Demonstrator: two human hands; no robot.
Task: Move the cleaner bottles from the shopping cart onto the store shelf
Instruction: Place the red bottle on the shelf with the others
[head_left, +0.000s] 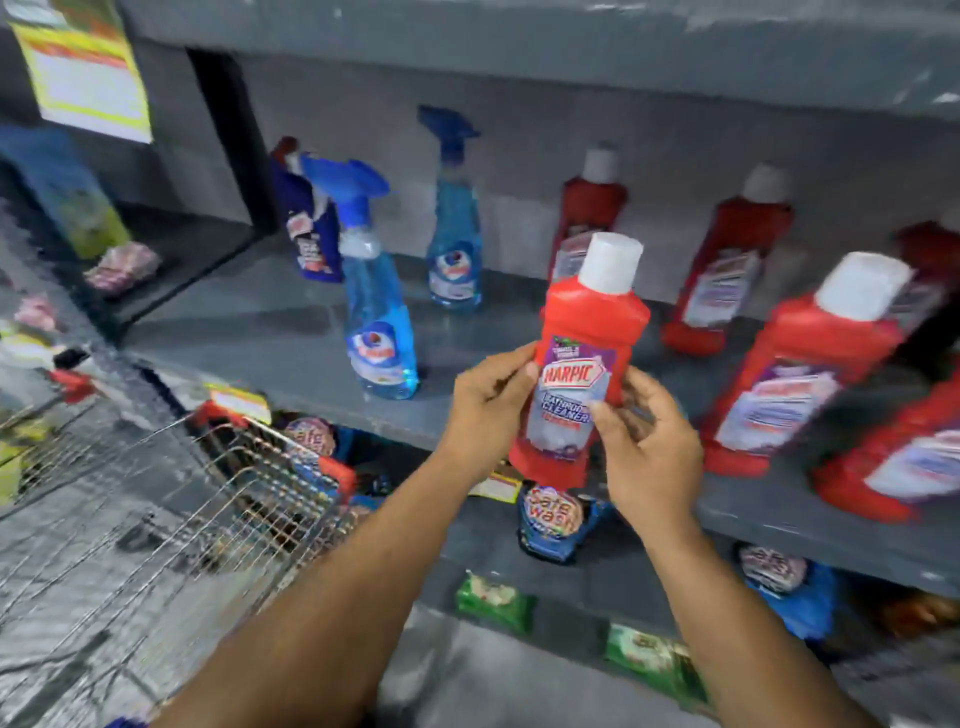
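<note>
I hold a red Harpic bathroom cleaner bottle (587, 322) with a white cap upright in both hands, just in front of the grey shelf (270, 332). My left hand (485, 402) grips its left side and my right hand (644, 441) grips its lower right side. Several more red bottles with white caps (795, 364) stand on the shelf to the right and behind. Two blue spray bottles (379, 312) and a dark blue bottle (309, 234) stand on the shelf's left part. The wire shopping cart (249, 483) is at the lower left.
A lower shelf holds blue Safe Wash pouches (553, 519) and green packets (496, 600). An upper shelf board (519, 41) overhangs the bottles. A yellow sign (83, 67) hangs at the upper left. Other goods sit on the left shelving.
</note>
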